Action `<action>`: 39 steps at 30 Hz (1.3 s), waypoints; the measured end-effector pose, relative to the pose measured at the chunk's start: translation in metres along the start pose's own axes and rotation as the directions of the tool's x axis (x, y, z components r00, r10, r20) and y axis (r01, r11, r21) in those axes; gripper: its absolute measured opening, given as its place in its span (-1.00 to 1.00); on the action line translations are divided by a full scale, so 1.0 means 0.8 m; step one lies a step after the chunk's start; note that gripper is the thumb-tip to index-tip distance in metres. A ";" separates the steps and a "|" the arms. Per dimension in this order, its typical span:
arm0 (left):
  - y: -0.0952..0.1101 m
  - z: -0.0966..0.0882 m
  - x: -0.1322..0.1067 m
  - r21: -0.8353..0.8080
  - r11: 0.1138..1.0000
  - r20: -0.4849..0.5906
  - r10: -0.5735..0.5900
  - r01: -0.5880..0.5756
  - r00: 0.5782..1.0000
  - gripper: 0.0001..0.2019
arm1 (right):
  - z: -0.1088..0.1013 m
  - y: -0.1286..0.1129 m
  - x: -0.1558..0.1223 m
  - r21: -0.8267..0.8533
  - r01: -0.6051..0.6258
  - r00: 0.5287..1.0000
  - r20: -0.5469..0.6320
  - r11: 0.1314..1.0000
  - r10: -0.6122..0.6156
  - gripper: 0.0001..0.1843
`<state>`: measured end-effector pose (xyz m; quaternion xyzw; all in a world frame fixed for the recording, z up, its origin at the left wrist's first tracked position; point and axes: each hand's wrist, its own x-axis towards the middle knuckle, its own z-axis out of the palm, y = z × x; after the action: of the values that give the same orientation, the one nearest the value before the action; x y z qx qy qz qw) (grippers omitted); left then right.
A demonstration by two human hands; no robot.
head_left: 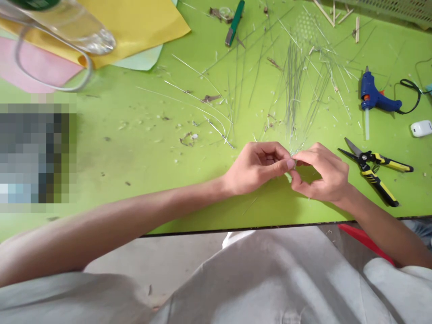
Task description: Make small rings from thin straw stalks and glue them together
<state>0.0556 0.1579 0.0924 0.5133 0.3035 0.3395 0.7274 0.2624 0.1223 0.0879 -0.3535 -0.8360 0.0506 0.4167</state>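
Near the front edge of the green table, my left hand (261, 167) and my right hand (320, 173) meet at the fingertips. Both are closed in a pinch on a thin silvery wire (293, 154), most of it hidden by the fingers. Just beyond them lies a spread bundle of straight thin wires (290, 90). A short twisted wire (219, 131) and several long curved wires rest to the left of my hands. Pruning shears (366, 162) with black and yellow handles lie open to the right of my right hand.
Behind the shears are a blue glue gun (373, 92) and a white plastic object (421, 128). A green-handled cutter (235, 22), wooden sticks (357, 29) and a basket (398, 12) sit at the back. Yellow paper (148, 27) and a clear bottle (77, 24) occupy the far left.
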 end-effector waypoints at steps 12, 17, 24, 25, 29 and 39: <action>-0.002 0.003 0.000 0.018 0.999 -0.052 -0.026 0.027 0.998 -0.55 | -0.001 0.003 0.002 -0.005 0.004 1.000 0.000 1.000 -0.004 -0.60; -0.004 0.000 0.004 -0.041 0.999 -0.015 0.004 -0.004 1.000 -0.64 | 0.000 0.011 0.000 -0.035 0.020 0.999 -0.041 0.999 -0.021 -0.59; -0.013 0.008 0.019 0.018 1.000 -0.117 -0.019 0.021 0.993 -0.80 | 0.010 0.027 0.001 -0.047 0.028 0.994 -0.100 0.998 -0.033 -0.77; -0.013 0.011 0.021 0.024 0.999 -0.146 -0.026 0.029 0.989 -0.82 | 0.012 0.030 0.001 -0.039 0.035 0.993 -0.108 0.999 -0.039 -0.79; -0.012 0.019 0.023 0.022 0.999 -0.224 -0.020 0.026 0.974 -0.82 | 0.018 0.039 0.001 -0.048 0.080 0.991 -0.105 0.996 -0.085 -0.81; -0.011 0.012 0.022 -0.094 0.995 -0.220 0.004 -0.025 0.975 -0.74 | 0.026 0.036 0.001 -0.136 0.101 0.987 -0.110 0.985 -0.116 -0.78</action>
<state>0.0753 0.1645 0.0856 0.4394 0.3616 0.4137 0.7106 0.2625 0.1486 0.0643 -0.3361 -0.8296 -0.0479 0.4434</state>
